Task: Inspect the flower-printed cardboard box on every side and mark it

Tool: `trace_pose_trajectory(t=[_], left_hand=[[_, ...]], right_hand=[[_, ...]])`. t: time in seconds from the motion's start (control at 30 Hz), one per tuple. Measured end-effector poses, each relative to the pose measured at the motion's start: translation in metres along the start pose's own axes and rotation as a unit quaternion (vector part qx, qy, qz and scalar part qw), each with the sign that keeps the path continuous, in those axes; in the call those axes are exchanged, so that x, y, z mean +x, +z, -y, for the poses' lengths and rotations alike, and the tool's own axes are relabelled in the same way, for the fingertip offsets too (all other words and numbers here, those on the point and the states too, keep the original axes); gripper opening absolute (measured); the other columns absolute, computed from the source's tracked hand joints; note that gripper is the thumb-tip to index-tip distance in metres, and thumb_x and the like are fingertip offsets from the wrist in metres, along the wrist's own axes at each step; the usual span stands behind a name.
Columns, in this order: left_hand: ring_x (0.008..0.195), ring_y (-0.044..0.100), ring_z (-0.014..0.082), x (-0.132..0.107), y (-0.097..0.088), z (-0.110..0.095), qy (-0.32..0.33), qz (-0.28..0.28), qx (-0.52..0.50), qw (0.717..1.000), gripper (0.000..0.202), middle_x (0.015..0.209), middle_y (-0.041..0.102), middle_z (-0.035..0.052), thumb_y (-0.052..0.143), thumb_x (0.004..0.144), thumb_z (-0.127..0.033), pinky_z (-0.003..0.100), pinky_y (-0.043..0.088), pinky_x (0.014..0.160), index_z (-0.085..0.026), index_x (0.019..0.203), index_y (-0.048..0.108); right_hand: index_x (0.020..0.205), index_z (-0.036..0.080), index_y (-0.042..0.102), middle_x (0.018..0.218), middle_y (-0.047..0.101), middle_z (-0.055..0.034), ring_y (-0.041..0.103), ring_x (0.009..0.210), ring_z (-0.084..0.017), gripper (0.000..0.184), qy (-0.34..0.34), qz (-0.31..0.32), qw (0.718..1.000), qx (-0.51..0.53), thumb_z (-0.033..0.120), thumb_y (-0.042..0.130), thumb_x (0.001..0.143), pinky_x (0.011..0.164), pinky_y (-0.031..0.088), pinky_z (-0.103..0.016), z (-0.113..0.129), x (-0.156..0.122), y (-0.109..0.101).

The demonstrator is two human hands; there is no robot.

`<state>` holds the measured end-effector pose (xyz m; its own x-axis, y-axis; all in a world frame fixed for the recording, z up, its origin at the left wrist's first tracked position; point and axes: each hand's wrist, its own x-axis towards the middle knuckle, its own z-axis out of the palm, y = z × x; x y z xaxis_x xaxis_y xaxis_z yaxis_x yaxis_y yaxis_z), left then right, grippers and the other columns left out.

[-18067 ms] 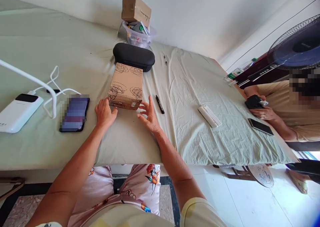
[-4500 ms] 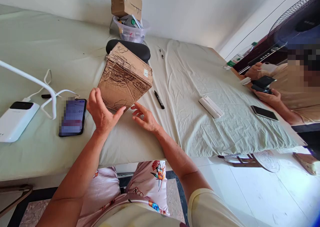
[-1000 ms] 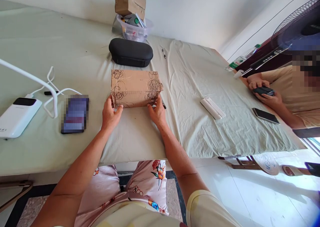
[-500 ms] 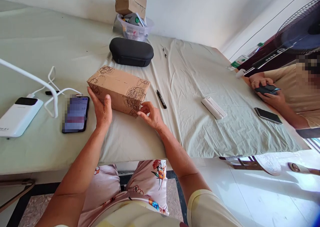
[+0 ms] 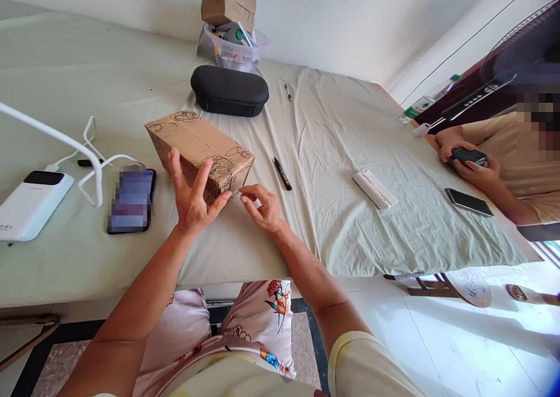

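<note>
Cardboard box [image 5: 196, 137] tilted between left hand [image 5: 190, 195] and right hand [image 5: 262, 207]

Box lies on a pale green bedsheet [image 5: 332, 227], turned at an angle to the table edge, its faces scribbled with black pen loops. Seam of brown tape runs along the top. Left hand is open, fingers spread upward and thumb out to the side; the fingers lie against the box's near face, no clamp visible. Right hand is curled, thumb and forefinger close together just at the box's near right corner. A small pale scrap shows there; too small to identify, and whether those fingers hold it cannot be told.

Nearby: black marker [image 5: 283, 174] just right of the box, black zip case [image 5: 230, 91] beyond it, phone with blurred screen [image 5: 131, 201] to the left, white power bank [image 5: 37, 205] further left. Clear plastic tub [image 5: 231, 52] of assorted items sits at the far edge under a small cardboard parcel [image 5: 227, 0]. At right, a co-worker's hands [image 5: 470, 166] hold a black object [image 5: 468, 156], with a second phone [image 5: 469, 202] beside them and a white oblong case [image 5: 373, 188] further in.
</note>
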<state>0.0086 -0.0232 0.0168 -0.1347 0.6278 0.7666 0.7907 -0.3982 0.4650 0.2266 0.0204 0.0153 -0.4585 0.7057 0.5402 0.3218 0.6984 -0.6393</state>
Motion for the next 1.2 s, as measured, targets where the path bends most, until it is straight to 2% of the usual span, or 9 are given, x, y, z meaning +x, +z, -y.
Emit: trace_pose_trajectory(t=[0.13,0.27,0.37,0.5,0.63,0.73,0.93,1.07,1.2], left_hand=[[0.169,0.017,0.0417,0.0,0.005,-0.002,-0.009,0.004,-0.02,1.0,0.058,0.184,0.007,0.0058,0.059,0.1,-0.061,0.061,0.032,0.133,-0.025,0.146,0.06],[0.168,0.024,0.0364,-0.003,0.012,-0.004,0.047,-0.01,-0.048,0.998,0.048,0.183,0.012,0.0035,0.062,0.103,-0.044,0.059,0.041,0.129,-0.034,0.15,0.056],[0.168,0.024,0.0311,-0.005,0.016,-0.005,0.089,-0.023,-0.064,0.994,0.05,0.182,0.013,-0.0023,0.063,0.102,-0.035,0.051,0.043,0.129,-0.041,0.151,0.054],[0.166,0.029,0.0322,-0.005,0.017,-0.004,0.055,-0.021,-0.079,0.995,0.039,0.178,0.027,0.0082,0.066,0.101,-0.042,0.052,0.043,0.127,-0.031,0.139,0.064],[0.161,0.038,0.0336,-0.003,0.015,-0.004,0.035,-0.041,-0.076,0.996,0.037,0.17,0.039,0.0125,0.067,0.1,-0.047,0.056,0.036,0.13,-0.027,0.131,0.066],[0.158,0.041,0.0347,-0.001,0.013,-0.006,0.036,-0.05,-0.066,0.996,0.035,0.166,0.044,0.0148,0.066,0.1,-0.046,0.059,0.033,0.13,-0.025,0.129,0.065],[0.156,0.044,0.0353,-0.001,0.008,-0.008,-0.014,-0.039,-0.058,0.997,0.037,0.165,0.045,0.0195,0.063,0.102,-0.046,0.056,0.037,0.127,-0.021,0.129,0.065],[0.153,0.047,0.0354,-0.002,0.005,-0.006,-0.072,-0.048,-0.091,0.992,0.041,0.166,0.042,0.0201,0.062,0.102,-0.048,0.046,0.054,0.111,-0.022,0.133,0.064],[0.156,0.042,0.0342,0.0,0.004,-0.005,-0.111,-0.066,-0.107,0.986,0.043,0.164,0.044,0.0183,0.06,0.102,-0.054,0.04,0.059,0.102,-0.022,0.13,0.065]], right_hand=[[0.128,0.025,0.071,0.117,0.076,-0.0136,0.073,0.108,-0.027,0.047,-0.057,-0.127,0.984,-0.109,0.057,0.045,0.106,0.093,0.063,-0.047,0.006,-0.004,-0.005],[0.142,0.033,0.068,0.148,0.067,-0.0076,0.056,0.146,-0.033,0.057,-0.124,-0.069,0.959,-0.246,0.068,0.052,0.1,0.124,0.046,-0.056,0.015,-0.007,0.001],[0.151,0.041,0.061,0.161,0.058,-0.0007,0.041,0.16,-0.032,0.06,-0.149,-0.017,0.945,-0.291,0.07,0.056,0.099,0.136,0.028,-0.056,0.019,-0.008,0.007],[0.158,0.042,0.054,0.17,0.049,-0.0003,0.032,0.166,-0.033,0.062,-0.104,-0.02,0.943,-0.316,0.066,0.057,0.101,0.139,0.018,-0.058,0.014,-0.006,0.005],[0.162,0.037,0.049,0.174,0.041,-0.0051,0.029,0.167,-0.035,0.059,-0.065,-0.093,0.948,-0.298,0.055,0.055,0.106,0.137,0.023,-0.063,0.003,0.0,-0.005],[0.167,0.034,0.039,0.178,0.034,-0.0077,0.032,0.166,-0.033,0.06,-0.077,-0.11,0.962,-0.237,0.042,0.05,0.109,0.134,0.034,-0.06,-0.002,0.002,-0.006],[0.174,0.032,0.018,0.174,0.041,-0.0106,0.04,0.163,-0.03,0.074,-0.068,-0.066,0.987,-0.133,0.033,0.051,0.108,0.13,0.046,-0.054,-0.004,0.001,0.005],[0.174,0.032,0.013,0.174,0.041,-0.0112,0.042,0.162,-0.028,0.078,-0.044,-0.037,0.993,-0.102,0.029,0.052,0.107,0.128,0.048,-0.053,-0.007,-0.001,0.01],[0.174,0.034,0.014,0.174,0.041,-0.0113,0.044,0.16,-0.028,0.079,-0.02,-0.015,0.996,-0.084,0.027,0.053,0.105,0.123,0.053,-0.053,-0.01,-0.003,0.011]])
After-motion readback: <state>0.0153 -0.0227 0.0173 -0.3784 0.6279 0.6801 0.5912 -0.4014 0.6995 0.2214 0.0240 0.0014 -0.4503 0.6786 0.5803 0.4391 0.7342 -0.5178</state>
